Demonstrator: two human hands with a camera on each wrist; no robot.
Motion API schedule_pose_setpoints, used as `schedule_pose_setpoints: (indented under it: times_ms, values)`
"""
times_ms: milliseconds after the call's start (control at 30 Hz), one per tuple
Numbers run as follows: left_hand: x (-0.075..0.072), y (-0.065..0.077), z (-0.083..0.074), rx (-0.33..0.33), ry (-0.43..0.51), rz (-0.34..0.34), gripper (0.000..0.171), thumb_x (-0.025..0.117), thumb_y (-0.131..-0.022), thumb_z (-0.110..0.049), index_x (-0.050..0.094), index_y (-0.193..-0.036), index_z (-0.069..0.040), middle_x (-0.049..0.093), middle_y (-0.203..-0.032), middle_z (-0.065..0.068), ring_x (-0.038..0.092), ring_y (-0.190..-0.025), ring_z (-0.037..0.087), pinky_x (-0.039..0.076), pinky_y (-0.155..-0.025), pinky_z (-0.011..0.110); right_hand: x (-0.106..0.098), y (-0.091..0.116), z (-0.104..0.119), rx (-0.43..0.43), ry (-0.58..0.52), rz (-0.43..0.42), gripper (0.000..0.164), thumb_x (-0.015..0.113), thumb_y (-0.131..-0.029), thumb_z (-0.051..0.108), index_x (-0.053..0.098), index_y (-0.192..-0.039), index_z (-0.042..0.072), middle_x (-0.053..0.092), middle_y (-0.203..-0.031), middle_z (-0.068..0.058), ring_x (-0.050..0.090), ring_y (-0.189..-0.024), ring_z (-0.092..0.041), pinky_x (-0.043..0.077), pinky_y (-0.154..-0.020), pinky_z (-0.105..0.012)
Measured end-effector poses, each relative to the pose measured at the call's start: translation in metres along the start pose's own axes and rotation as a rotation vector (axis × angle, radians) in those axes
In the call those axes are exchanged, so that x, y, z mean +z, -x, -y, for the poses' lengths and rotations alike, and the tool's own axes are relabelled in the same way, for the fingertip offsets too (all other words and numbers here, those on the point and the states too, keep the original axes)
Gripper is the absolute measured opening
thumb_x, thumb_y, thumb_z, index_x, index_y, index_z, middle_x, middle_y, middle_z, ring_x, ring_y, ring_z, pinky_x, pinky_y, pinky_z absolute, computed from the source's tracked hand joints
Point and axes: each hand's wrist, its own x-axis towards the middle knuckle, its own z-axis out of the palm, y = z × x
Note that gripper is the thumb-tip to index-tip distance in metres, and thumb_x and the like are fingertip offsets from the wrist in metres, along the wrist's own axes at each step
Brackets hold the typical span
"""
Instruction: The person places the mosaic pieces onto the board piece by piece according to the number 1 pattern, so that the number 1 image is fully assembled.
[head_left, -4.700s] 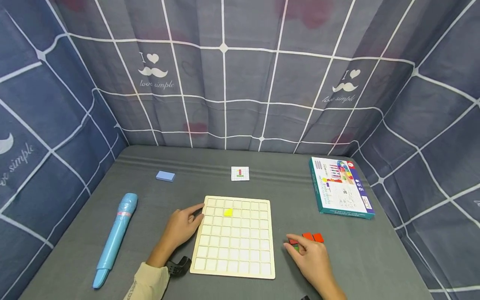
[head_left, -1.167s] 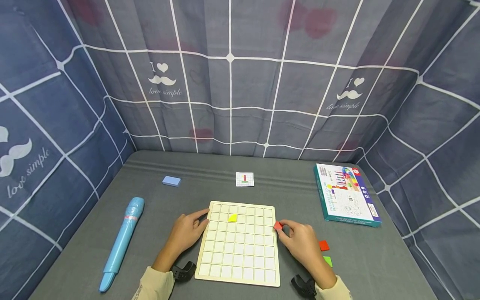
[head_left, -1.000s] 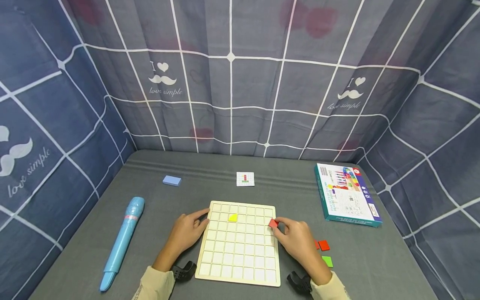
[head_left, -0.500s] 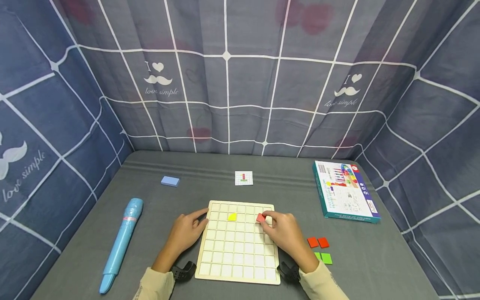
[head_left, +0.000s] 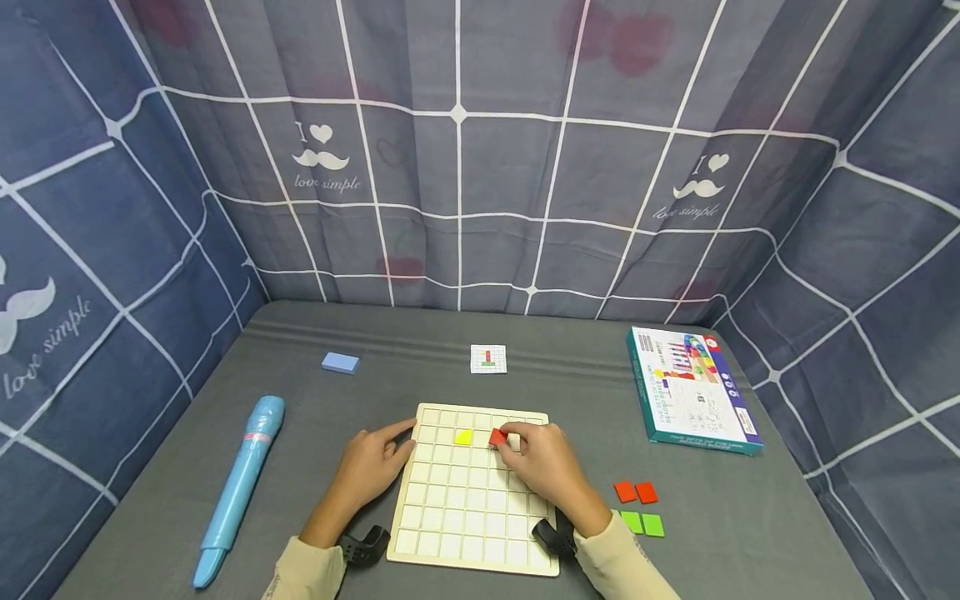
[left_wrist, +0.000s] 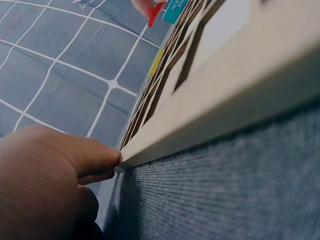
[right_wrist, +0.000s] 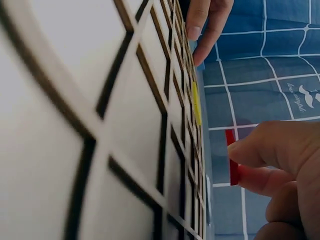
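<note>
A pale grid board [head_left: 461,521] lies on the grey cloth, with a yellow square tile [head_left: 464,437] in one of its upper cells. My left hand [head_left: 369,467] touches the board's left edge near the far corner with index finger and thumb; the other fingers are bent under. Between thumb and index finger, my right hand [head_left: 550,467] pinches a red square tile [head_left: 497,437] over the upper part of the board, right of the yellow one. In the right wrist view the red tile [right_wrist: 232,160] stands apart from the board's surface.
Right of the board lie two red tiles [head_left: 647,492] and two green tiles [head_left: 653,525]. Behind it sits a small pattern card [head_left: 488,359]. A blue block [head_left: 341,362], a long blue pen-shaped case [head_left: 238,492] and a teal-edged box [head_left: 693,387] lie further out.
From the loose tiles at the right, my right hand has picked up a red tile and carried it left across the board towards the yellow tile. The left hand stays at the board's edge.
</note>
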Motion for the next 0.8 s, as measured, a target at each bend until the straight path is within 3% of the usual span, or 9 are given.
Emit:
schedule_pose_setpoints:
  times_ms: [300,800]
  values:
    - [-0.002,0.0,-0.001,-0.027,0.011,0.02,0.038,0.073,-0.096,-0.02,0.071,-0.133,-0.015,0.028,-0.043,-0.019,0.02,-0.042,0.003,0.025,-0.05,0.025,0.007,-0.007,-0.002,0.012,-0.03,0.073,0.014,0.078,-0.087,0.017,0.081,-0.1,0.017,0.027,-0.05,0.022,0.021,-0.045,0.005,0.021,-0.044,-0.019]
    - [-0.003,0.0,-0.003,-0.012,0.011,-0.001,0.036,0.074,-0.096,-0.02,0.072,-0.132,-0.015,0.025,-0.043,-0.022,0.02,-0.043,0.003,0.028,-0.056,0.027,0.011,-0.021,0.0,-0.006,0.017,0.179,0.017,0.075,-0.088,0.018,0.08,-0.105,0.018,0.033,-0.05,0.019,0.03,-0.047,0.001,0.025,-0.044,-0.021]
